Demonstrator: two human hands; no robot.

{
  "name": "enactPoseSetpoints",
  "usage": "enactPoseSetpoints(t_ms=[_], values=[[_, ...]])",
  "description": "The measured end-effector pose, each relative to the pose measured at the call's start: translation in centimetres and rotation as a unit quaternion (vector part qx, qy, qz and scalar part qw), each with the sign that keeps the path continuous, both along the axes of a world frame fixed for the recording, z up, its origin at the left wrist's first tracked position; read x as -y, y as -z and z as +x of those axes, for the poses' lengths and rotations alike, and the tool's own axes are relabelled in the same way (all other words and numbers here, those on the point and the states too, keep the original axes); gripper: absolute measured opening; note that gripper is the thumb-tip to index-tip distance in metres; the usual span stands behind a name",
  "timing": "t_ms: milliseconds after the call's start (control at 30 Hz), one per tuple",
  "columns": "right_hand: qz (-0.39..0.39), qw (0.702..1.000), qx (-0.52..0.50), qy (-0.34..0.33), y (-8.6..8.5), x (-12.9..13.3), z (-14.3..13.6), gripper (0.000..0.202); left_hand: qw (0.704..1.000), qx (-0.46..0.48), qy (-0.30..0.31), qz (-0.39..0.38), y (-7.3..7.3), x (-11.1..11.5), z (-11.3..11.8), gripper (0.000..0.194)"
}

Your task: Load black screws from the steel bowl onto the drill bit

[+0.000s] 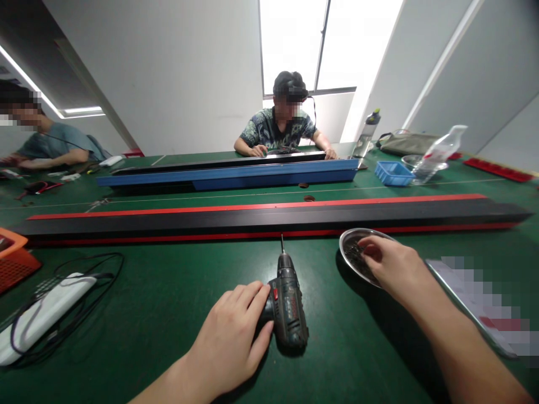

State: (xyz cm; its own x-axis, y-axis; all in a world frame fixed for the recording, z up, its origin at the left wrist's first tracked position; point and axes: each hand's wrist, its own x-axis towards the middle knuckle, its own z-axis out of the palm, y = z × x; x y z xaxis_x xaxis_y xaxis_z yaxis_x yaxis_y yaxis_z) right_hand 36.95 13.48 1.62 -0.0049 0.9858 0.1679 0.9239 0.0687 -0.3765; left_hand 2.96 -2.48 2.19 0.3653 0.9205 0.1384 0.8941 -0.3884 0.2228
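My left hand (236,328) is closed round the handle of a cordless drill (290,308), which lies on its side on the green table. The drill's thin bit points away from me, its tip close to the near edge of a long black bar with red edges (252,219). My right hand (391,258) reaches into a round metal bowl (347,261), thumb and fingers pinched together among small dark pieces that look like screws. What the fingertips hold, if anything, is hidden.
A white power strip (46,317) with looped black cables and an orange basket (14,261) lie left. A tablet-like flat object (475,308) is at right. Beyond stand a blue long piece (269,177), a blue tray (393,174), bottles and two people.
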Motion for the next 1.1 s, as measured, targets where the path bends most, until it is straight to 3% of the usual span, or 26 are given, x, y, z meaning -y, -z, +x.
enactPoseSetpoints(t_ms=[467,633,767,933,1100], values=[[0.013,0.996,0.077,0.032,-0.9,0.9,-0.5,0.03,1.0,-0.004,-0.002,-0.007,-0.2,-0.1,0.1,0.051],[0.021,0.998,0.057,0.027,-1.0,0.9,-0.9,0.029,1.0,-0.006,-0.005,-0.014,-0.1,-0.1,0.0,0.051],[0.028,1.0,0.004,0.009,-1.0,0.8,-1.0,0.022,1.0,-0.004,-0.011,-0.018,-0.2,0.0,0.1,0.051],[0.06,0.99,-0.115,-0.062,-1.8,1.9,-2.5,0.017,0.999,-0.004,-0.039,-0.025,-0.4,0.1,0.1,0.051],[-0.01,0.955,-0.26,-0.142,-3.7,4.0,-6.0,0.026,0.998,-0.015,-0.029,-0.049,-0.4,-0.3,-0.2,0.051]])
